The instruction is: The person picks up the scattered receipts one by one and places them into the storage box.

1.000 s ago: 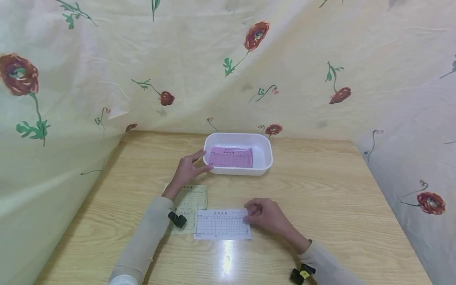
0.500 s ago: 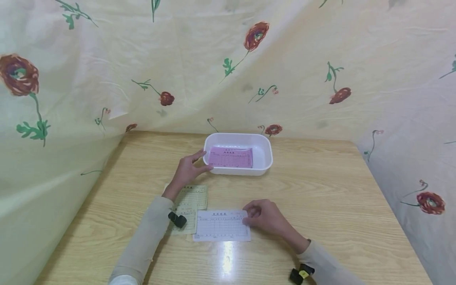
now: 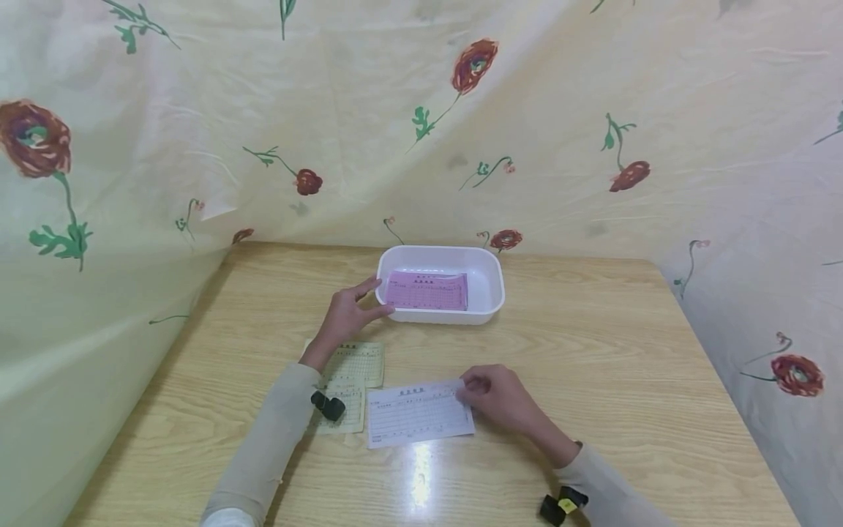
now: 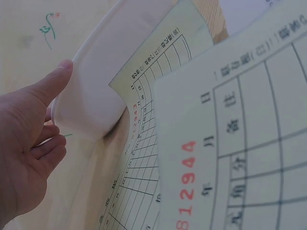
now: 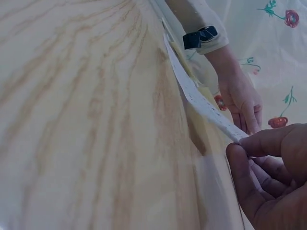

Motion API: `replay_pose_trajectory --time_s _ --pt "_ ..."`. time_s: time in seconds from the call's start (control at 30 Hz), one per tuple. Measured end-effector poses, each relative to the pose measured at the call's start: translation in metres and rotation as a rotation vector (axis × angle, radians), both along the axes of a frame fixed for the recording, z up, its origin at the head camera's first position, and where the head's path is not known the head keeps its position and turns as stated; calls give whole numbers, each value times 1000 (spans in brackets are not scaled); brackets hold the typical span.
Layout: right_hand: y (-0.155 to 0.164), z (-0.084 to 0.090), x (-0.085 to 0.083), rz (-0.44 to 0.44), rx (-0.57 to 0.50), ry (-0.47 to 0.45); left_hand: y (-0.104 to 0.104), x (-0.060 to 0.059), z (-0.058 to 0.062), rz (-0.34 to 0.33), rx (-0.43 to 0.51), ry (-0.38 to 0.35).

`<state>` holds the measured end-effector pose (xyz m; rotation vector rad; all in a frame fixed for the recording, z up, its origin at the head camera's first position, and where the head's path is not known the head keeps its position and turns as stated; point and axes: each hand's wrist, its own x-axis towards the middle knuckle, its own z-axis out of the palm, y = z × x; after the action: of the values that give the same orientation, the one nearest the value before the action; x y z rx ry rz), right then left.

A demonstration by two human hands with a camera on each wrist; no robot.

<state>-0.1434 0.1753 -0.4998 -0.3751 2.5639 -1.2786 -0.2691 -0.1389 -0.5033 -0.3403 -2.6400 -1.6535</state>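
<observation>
White form (image 3: 415, 417) at the near side of the table (image 3: 593, 351), right in front of the person, its right edge pinched between thumb and fingers of the right hand (image 3: 498, 397), and the sheet sits a little askew! Up at the tub (image 3: 440, 317), the left hand (image 3: 347, 315) holds the left end, thumb and a finger set apart around the corner. Now the risks: that pinch takes only one edge, so the thin paper could sag, crease or slip if it's swung quickly. Just beside its other end lie the green slips (image 3: 358, 364), and a low sweep leftward could snag or shuffle them. Watch the left forearm (image 3: 266, 439) too: it passes right over those slips, and a shift of the sleeve could drag them along. A tug by the left hand could slide the tub, as it looks light, and jostle the pink slips (image 3: 426, 293) inside.

What can't we see? The left part of the green slips is lost beneath the arm, so no count there. The pink stack's depth is anyone's guess. From the right wrist the form shows nearly edge-on, its pinched end raised; whether its far end touches the table, I can't tell.
</observation>
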Motion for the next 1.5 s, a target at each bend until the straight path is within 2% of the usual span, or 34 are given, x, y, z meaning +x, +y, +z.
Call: replay_pose_trajectory --time_s 0.33,0.9,1.3,1.5 --pt "6 5 0 -36 13 -27 1 0 -1 3 -3 5" --pt "15 16 -10 -41 -5 50 1 -1 0 6 1 -4" --pt "21 35 -22 -82 -23 59 1 -1 -1 0 3 -15" --pt "23 46 -31 -103 -81 75 1 0 -2 2 4 -11"
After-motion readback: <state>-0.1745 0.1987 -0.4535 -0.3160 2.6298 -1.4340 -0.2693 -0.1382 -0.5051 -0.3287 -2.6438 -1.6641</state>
